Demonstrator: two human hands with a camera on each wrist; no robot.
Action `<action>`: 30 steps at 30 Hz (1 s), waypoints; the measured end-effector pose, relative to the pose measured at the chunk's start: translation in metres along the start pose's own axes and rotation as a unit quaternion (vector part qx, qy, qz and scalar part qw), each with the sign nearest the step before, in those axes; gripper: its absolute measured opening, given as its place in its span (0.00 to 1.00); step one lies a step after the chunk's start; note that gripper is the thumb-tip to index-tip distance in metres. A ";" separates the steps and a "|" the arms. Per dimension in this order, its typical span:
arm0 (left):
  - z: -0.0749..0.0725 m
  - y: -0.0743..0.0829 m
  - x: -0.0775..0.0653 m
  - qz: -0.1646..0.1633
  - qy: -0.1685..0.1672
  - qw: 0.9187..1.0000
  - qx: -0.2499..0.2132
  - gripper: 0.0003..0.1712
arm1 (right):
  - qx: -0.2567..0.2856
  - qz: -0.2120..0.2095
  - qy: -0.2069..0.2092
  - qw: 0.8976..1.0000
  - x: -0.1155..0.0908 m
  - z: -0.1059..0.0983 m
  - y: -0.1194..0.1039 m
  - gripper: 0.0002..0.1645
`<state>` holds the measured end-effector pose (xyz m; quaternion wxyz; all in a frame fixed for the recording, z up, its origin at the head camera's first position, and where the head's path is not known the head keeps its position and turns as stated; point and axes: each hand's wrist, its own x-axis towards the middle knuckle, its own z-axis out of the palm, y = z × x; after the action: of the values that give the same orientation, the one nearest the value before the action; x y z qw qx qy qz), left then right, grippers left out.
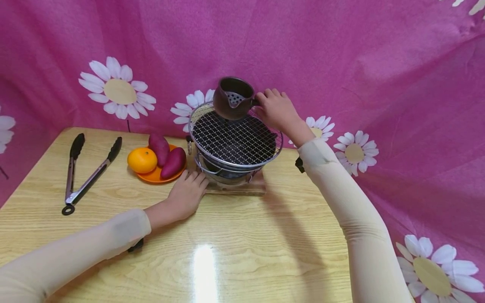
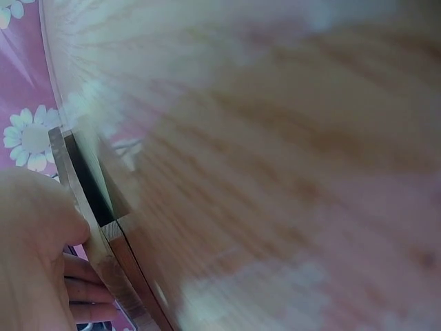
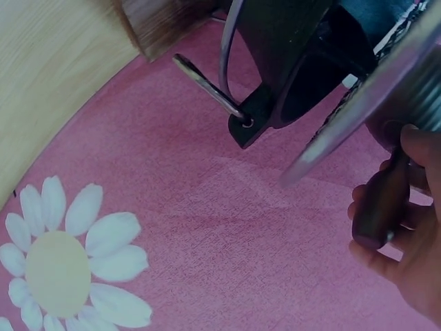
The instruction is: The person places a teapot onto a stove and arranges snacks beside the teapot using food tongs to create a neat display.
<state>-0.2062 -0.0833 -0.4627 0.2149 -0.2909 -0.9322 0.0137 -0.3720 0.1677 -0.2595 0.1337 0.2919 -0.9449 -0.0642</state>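
Observation:
My right hand (image 1: 278, 110) grips the side handle (image 3: 380, 203) of a dark brown, lidless teapot (image 1: 231, 101). Strainer holes show inside, behind its spout. The teapot is over the back part of a round wire grate (image 1: 233, 141) on a tabletop charcoal grill (image 1: 227, 172); whether it touches the wires I cannot tell. Under the grill is a wooden stand (image 1: 242, 189). My left hand (image 1: 187, 195) rests at the stand's left front corner, fingers extended. In the left wrist view, the thumb touches the edge of the stand (image 2: 117, 272), and the fingertips are partly hidden.
Left of the grill, an orange plate (image 1: 153, 179) holds an orange mandarin (image 1: 142, 160) and two purple sweet potatoes (image 1: 174, 163). Black-tipped tongs (image 1: 89, 181) lie spread farther left on the wooden table (image 1: 242, 252). A pink flowered cloth (image 1: 303, 50) hangs close behind.

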 end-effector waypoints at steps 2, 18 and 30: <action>0.000 0.000 0.000 0.000 -0.001 1.000 0.000 0.14 | 0.007 0.003 0.005 1.000 -0.001 -0.001 0.001 0.20; -0.004 0.000 0.000 0.002 -0.015 1.000 -0.005 0.15 | 0.037 0.011 0.076 0.996 -0.020 -0.005 0.013 0.34; -0.005 0.000 0.001 -0.002 -0.030 1.000 -0.010 0.16 | 0.037 -0.048 0.193 0.979 -0.052 0.006 0.030 0.44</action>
<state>-0.2045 -0.0837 -0.4575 0.1844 -0.2902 -0.9390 0.0128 -0.3483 0.2218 -0.2701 0.2992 0.3485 -0.8880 0.0219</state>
